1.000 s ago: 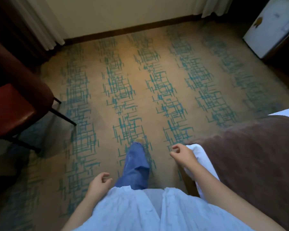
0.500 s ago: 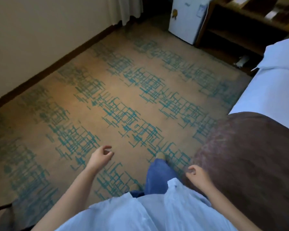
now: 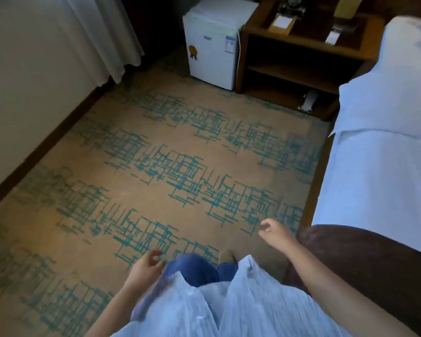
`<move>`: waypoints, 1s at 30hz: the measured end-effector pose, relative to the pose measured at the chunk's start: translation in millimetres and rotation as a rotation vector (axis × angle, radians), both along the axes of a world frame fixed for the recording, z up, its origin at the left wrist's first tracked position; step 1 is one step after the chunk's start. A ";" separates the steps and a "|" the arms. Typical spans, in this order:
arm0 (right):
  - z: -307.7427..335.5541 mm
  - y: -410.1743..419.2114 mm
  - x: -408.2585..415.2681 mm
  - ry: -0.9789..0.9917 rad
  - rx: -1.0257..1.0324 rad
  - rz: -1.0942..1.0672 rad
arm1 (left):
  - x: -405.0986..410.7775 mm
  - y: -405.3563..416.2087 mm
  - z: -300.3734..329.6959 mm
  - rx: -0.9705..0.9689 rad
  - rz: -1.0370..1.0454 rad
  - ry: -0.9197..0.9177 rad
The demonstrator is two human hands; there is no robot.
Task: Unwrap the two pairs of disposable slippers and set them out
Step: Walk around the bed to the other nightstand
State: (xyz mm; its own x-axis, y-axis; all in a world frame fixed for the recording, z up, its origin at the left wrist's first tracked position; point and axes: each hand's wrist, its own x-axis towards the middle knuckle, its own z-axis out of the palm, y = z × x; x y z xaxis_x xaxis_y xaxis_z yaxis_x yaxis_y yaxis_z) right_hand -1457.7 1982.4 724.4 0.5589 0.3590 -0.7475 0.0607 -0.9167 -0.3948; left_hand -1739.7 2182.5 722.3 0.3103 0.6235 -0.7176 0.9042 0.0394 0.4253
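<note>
A small white wrapped object (image 3: 309, 103) lies on the bottom shelf of the wooden nightstand (image 3: 299, 69) at the upper right; it may be a slipper pack, but it is too small to tell. My left hand (image 3: 144, 268) hangs low over the carpet beside my leg, fingers loosely curled and holding nothing. My right hand (image 3: 275, 234) is out to the right near the foot of the bed, fingers apart and also holding nothing. Both hands are far from the nightstand.
A white mini fridge (image 3: 212, 45) stands left of the nightstand. The bed (image 3: 379, 166) with white sheets and a brown runner (image 3: 365, 263) fills the right side. A curtain (image 3: 102, 37) and wall run along the left. Patterned carpet (image 3: 156, 166) lies between.
The view has swung right: the red chair has left the frame and the fridge, nightstand and bed have come in. Both hands stay holding nothing and swing as I walk.
</note>
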 end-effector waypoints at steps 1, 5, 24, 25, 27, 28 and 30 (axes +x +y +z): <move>5.6 17.4 23.0 -0.011 0.005 0.003 | 16.3 12.3 -0.3 -0.007 0.000 0.013; 13.2 72.4 102.1 -0.022 0.018 -0.030 | 92.4 70.6 -9.8 -0.032 -0.026 0.031; -9.7 146.1 329.3 0.046 -0.078 -0.498 | 622.5 298.2 -2.1 -0.021 -0.632 -0.048; -14.0 143.6 344.3 0.043 -0.088 -0.512 | 645.1 296.5 -3.0 -0.020 -0.650 -0.055; -22.9 140.6 380.6 0.047 -0.113 -0.490 | 686.0 291.1 -8.3 -0.017 -0.652 -0.065; -27.0 140.0 402.3 0.047 -0.120 -0.465 | 704.5 287.6 -12.5 -0.019 -0.643 -0.058; -37.3 137.9 451.5 0.051 -0.118 -0.445 | 739.7 278.6 -24.7 -0.039 -0.623 -0.044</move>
State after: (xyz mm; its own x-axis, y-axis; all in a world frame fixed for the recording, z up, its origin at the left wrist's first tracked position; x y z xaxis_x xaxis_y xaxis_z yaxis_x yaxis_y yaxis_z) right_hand -1006.2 2120.3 687.1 0.6012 0.0031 -0.7991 -0.3659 -0.8879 -0.2787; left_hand -1000.0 2461.2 697.6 0.6371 0.2898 -0.7142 0.7440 -0.4735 0.4715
